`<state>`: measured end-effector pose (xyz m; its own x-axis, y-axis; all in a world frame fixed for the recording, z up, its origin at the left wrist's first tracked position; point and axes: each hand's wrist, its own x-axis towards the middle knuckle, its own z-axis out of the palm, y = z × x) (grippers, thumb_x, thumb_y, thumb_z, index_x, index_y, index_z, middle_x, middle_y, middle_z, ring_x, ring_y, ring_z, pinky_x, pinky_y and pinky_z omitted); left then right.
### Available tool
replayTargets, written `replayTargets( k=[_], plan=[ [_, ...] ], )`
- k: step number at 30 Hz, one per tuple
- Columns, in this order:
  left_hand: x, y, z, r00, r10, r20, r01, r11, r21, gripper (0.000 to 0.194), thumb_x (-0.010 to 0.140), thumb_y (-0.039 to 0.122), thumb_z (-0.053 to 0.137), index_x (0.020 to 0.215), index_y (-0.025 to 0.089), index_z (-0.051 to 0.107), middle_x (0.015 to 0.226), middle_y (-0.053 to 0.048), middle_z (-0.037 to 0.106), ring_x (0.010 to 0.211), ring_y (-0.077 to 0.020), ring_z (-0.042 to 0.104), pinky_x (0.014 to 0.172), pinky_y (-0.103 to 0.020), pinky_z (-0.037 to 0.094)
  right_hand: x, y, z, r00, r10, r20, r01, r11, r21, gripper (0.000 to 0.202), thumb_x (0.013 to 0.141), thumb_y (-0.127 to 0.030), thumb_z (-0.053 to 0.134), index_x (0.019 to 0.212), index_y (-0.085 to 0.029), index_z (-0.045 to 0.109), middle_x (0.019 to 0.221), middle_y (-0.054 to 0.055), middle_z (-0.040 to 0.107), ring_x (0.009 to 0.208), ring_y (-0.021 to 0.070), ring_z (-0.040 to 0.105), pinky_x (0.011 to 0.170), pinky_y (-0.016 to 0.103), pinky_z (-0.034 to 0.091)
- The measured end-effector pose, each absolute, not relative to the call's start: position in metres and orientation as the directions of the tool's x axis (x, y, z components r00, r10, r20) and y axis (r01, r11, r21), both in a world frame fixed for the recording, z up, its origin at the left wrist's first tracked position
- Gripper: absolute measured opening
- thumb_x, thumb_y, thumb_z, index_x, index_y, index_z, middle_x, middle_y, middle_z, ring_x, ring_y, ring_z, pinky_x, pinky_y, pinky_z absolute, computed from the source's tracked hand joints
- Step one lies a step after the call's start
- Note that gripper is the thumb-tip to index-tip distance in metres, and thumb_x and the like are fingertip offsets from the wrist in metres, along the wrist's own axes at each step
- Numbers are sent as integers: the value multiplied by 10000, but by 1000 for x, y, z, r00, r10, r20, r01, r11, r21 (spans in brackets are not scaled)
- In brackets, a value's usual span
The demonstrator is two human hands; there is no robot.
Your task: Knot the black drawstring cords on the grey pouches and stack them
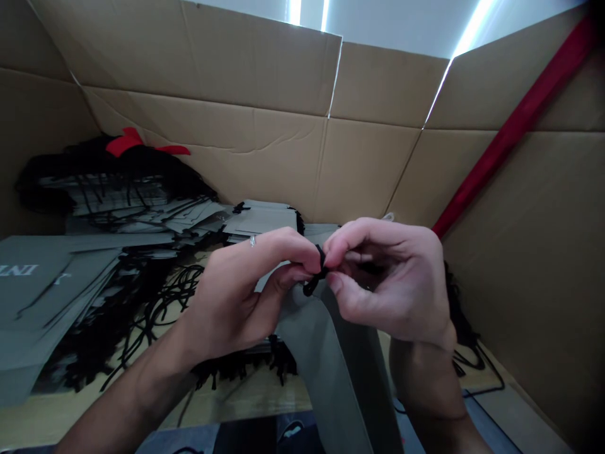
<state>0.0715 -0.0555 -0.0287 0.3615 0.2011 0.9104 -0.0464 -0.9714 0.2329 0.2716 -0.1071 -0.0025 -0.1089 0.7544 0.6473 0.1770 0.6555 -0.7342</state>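
Note:
Both my hands meet in the middle of the view over a black cord point(311, 287), which forms a small loop or knot between the fingertips. Thumb and forefinger of my left hand point(246, 290), which wears a ring, pinch the cord from one side. My right hand point(392, 277) pinches it from the other, its remaining fingers curled in. Just below the knot hangs a grey-green paper bag point(326, 353), its top edge at my fingers and its lower part running down toward my lap. My fingers cover part of the cord.
On the wooden table point(246, 403), a stack of grey printed bags point(94, 284) with black cords lies at left. Behind it sit more stacked pieces point(132, 189) and a red strip point(125, 142). Cardboard walls point(265, 145) surround the table; a red band point(510, 132) slants down the right one.

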Motion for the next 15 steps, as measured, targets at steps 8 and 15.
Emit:
replayTargets(
  k=[8, 15],
  plan=[
    [57, -69, -24, 438, 31, 898, 223, -972, -76, 217, 998, 13, 798, 1147, 167, 771, 1023, -68, 834, 891, -191, 825, 837, -288, 699, 279, -109, -7, -154, 629, 762, 402, 744, -534, 264, 763, -12, 749, 894, -241, 743, 756, -86, 679, 612, 62, 557, 518, 210, 449],
    [48, -77, -13, 554, 212, 805, 138, -977, 163, 117, 1049, 166, 747, 1069, 279, 771, 909, -10, 808, 827, -222, 803, 719, -338, 693, 275, -120, -9, -253, 467, 847, 618, 752, -230, 237, 872, -32, 763, 1011, -223, 750, 918, -60, 752, 794, 71, 678, 733, 215, 571]
  ],
)
